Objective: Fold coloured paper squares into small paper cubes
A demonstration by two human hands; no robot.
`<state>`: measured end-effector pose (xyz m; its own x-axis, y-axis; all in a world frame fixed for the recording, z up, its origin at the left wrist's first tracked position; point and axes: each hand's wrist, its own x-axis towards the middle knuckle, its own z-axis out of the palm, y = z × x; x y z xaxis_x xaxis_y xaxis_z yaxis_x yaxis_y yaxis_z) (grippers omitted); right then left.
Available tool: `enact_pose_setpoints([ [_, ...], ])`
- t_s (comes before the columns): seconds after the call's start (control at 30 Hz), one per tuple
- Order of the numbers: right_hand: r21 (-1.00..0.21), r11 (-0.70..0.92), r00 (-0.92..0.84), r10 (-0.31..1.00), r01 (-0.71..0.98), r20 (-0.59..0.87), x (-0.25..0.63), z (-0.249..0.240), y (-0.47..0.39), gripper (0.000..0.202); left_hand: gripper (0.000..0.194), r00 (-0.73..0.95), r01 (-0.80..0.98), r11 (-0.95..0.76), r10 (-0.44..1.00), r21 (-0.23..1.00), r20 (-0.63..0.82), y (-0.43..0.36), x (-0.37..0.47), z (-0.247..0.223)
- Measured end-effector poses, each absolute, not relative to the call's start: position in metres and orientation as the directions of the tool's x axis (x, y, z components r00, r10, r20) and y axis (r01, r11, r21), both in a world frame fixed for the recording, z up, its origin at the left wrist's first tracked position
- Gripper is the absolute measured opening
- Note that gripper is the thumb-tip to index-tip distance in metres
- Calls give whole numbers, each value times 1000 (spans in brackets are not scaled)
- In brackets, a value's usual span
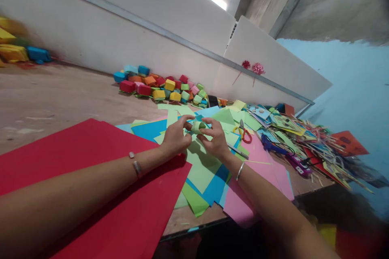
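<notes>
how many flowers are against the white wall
2: a dark red flower and, just right of it, a pink flower, both against the white wall. I see no sign of others hidden.

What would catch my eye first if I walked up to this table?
Probably the large red paper sheets spread at the near left. Next, the heap of small multicoloured folded-paper boxes along the base of the pale wall. Then, in the middle, two hands pinching a small pale-green paper piece over scattered coloured sheets.
</notes>
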<state>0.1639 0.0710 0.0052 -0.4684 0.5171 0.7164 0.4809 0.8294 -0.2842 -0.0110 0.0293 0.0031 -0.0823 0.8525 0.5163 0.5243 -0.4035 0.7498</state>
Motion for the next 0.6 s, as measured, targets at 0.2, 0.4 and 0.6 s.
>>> enact_pose_setpoints([
  [0.2,-278,824,-488,527,493,696,163,5,71,7,60,-72,518,-390,867,762,493,27,-13,6],
  [0.4,-273,810,-531,556,519,639,162,5,70,6,61,-58,513,-390,873,765,484,27,-13,6],
  [0.6,-258,783,-530,585,567,614,160,6,69,5,63,-41,558,-387,871,734,490,25,-12,7],
])
